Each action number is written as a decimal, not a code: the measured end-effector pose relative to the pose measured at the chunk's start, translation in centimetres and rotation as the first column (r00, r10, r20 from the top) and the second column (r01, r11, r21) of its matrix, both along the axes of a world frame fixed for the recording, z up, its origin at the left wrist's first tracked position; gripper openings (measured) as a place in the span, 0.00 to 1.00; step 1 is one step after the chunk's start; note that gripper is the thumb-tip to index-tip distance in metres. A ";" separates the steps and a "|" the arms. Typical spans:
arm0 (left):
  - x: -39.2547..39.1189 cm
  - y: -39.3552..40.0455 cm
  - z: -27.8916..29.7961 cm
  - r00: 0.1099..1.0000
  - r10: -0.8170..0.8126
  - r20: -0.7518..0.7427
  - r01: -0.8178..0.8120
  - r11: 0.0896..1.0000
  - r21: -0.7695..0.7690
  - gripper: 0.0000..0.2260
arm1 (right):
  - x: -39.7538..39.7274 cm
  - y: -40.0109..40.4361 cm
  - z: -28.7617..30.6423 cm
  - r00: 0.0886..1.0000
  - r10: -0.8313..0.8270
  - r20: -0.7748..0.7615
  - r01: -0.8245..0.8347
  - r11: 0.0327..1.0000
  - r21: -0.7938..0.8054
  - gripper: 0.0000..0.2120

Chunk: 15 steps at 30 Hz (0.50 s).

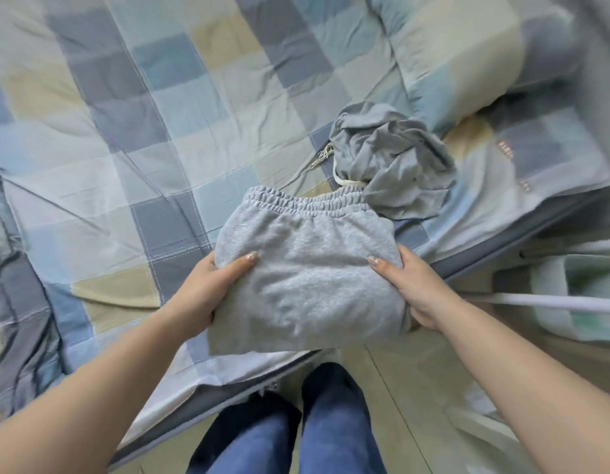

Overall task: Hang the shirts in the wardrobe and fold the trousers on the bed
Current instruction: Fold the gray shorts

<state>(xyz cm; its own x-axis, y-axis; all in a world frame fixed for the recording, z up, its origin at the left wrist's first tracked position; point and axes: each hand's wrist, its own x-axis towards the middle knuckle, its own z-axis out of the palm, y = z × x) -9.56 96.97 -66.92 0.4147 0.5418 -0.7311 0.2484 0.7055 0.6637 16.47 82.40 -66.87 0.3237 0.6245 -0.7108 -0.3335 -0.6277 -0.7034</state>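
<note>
Folded light grey sweat trousers [307, 268] with an elastic waistband are held over the near edge of the bed [125, 131]. My left hand [207, 289] grips their left side, thumb on top and fingers underneath. My right hand [413, 289] grips the right side the same way. Just behind them a second grey garment [389, 159] with a cream drawstring lies crumpled on the bed.
The bed is covered by a blue, grey and beige checked quilt. A pillow [461, 56] in the same pattern lies at the far right. To the right on the floor stands a pale rack or basket [570, 295] with white bars. My legs in blue jeans [296, 422] stand at the bed's edge.
</note>
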 end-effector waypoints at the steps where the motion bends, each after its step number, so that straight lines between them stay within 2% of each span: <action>1: 0.4 -0.4 2.3 0.999 -0.044 0.023 0.044 0.999 0.003 0.21 | -0.3 -1.5 2.5 0.999 -0.045 -0.003 0.045 0.999 0.017 0.10; 7: 3.1 -3.8 16.0 0.955 -0.263 0.140 0.256 0.965 0.064 0.18 | -2.8 -10.9 16.9 0.952 -0.305 0.024 0.300 0.945 0.129 0.13; 11: 6.1 -8.5 24.1 0.884 -0.423 0.198 0.408 0.906 0.116 0.22 | -4.9 -19.2 25.4 0.865 -0.501 0.036 0.485 0.851 0.200 0.14; 15: 9.1 -14.5 29.4 0.793 -0.556 0.250 0.536 0.831 0.149 0.19 | -6.9 -27.9 31.3 0.760 -0.649 0.037 0.619 0.740 0.263 0.19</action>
